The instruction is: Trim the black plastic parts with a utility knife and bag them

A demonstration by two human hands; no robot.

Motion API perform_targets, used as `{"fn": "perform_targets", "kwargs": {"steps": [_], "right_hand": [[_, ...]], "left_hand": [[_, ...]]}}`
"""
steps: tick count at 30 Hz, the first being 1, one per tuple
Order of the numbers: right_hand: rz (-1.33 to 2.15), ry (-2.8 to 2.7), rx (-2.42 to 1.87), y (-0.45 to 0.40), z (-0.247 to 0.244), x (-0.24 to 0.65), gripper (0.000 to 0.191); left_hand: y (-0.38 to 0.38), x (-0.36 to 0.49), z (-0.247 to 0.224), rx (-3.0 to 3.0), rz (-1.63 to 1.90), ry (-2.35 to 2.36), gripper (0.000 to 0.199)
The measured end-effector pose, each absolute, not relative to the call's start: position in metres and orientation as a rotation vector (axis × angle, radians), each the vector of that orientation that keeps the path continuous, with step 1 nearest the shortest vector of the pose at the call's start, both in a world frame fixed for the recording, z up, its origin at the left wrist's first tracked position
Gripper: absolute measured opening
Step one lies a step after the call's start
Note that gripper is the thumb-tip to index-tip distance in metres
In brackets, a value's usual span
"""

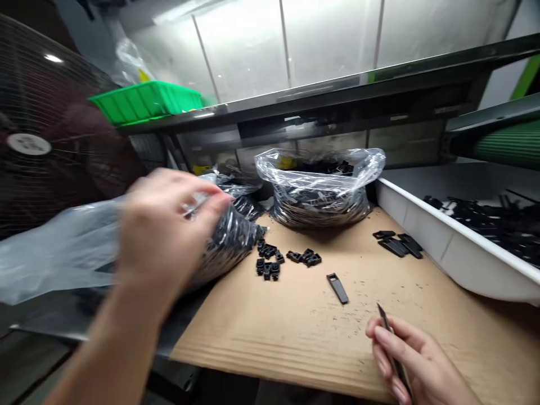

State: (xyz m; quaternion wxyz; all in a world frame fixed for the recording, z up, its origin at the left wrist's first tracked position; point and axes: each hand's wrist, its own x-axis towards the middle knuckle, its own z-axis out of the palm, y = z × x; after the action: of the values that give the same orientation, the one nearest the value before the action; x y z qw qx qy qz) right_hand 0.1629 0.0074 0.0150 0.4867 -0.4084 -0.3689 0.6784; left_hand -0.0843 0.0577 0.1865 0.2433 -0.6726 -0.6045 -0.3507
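Note:
My left hand point(164, 225), smeared by motion, is over a clear plastic bag point(232, 239) full of small black parts. Its thumb and fingers close together on the plastic at the bag's upper side. At the lower right, my right hand point(415, 357) grips a slim craft knife point(386, 318), its pointed blade facing up and away from me. A flat black plastic piece point(337, 288) with a square hole at one end lies on the cardboard point(261, 332) between my hands. Small black clips point(270, 261) sit in loose groups beside the bag.
An open bag of black parts point(323, 205) stands at the back. Several flat black pieces point(396, 244) lie by a white tray point(451, 247) of black parts. Dark shavings dot the cardboard. A green bin point(147, 104) rests on the shelf; a large fan point(37, 129) is at left.

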Motion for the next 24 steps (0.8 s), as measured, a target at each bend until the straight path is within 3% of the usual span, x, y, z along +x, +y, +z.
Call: {"fn": "perform_targets", "kwargs": {"steps": [5, 10, 13, 16, 20, 24], "right_hand": [[1.617, -0.912, -0.927, 0.008, 0.021, 0.166, 0.030], [1.573, -0.908, -0.902, 0.007, 0.017, 0.167, 0.030], [1.459, -1.015, -1.024, -0.001, 0.016, 0.173, 0.033], [1.001, -1.403, -1.301, -0.011, 0.021, 0.183, 0.032], [0.376, -1.972, -1.504, -0.011, 0.024, 0.184, 0.031], [0.217, -2.132, -1.532, -0.004, 0.015, 0.171, 0.030]], "left_hand": [[0.095, 0.022, 0.096, -2.403, -0.165, -1.811, 0.037], [0.096, 0.061, 0.075, -2.627, 0.089, -1.630, 0.020], [0.072, 0.039, 0.076, -2.680, -0.015, -1.559, 0.018], [0.046, 0.008, 0.060, -2.662, -0.142, -1.650, 0.017], [0.025, -0.013, 0.018, -2.668, -0.753, -1.665, 0.016], [0.015, -0.015, -0.001, -2.713, -1.068, -1.712, 0.014]]}}
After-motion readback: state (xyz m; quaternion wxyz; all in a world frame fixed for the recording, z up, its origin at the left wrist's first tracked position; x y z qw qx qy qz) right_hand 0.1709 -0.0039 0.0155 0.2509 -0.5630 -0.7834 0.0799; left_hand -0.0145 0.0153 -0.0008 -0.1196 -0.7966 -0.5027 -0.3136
